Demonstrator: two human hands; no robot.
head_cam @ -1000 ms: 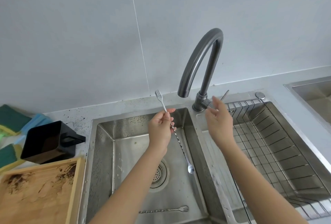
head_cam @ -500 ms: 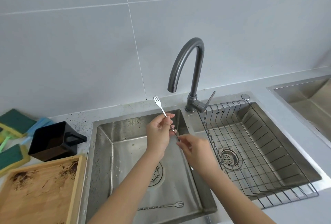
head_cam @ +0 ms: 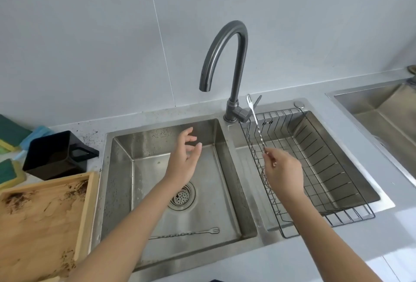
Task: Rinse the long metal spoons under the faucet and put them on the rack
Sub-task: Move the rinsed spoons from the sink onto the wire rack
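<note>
My right hand [head_cam: 283,170] grips a long twisted metal spoon [head_cam: 256,121] by its lower part, fork end pointing up, over the left edge of the black wire rack [head_cam: 333,169] in the right basin. My left hand [head_cam: 185,157] hangs over the left sink basin [head_cam: 121,169] with fingers spread and nothing in it. A second long spoon [head_cam: 186,233] lies flat on the left basin's floor near the front, fork end to the right. The dark curved faucet [head_cam: 225,56] stands between the basins; no water runs from it.
A black square cup [head_cam: 54,154] and green and blue sponges [head_cam: 11,133] sit on the counter at the left. A stained wooden tray [head_cam: 40,221] lies in front of them. Another steel sink [head_cam: 382,110] is at the far right. The drain [head_cam: 182,196] is under my left forearm.
The spoon passed from my left hand to my right, which carried it rightward over the rack. My left hand let go and opened. The view shifted left.
</note>
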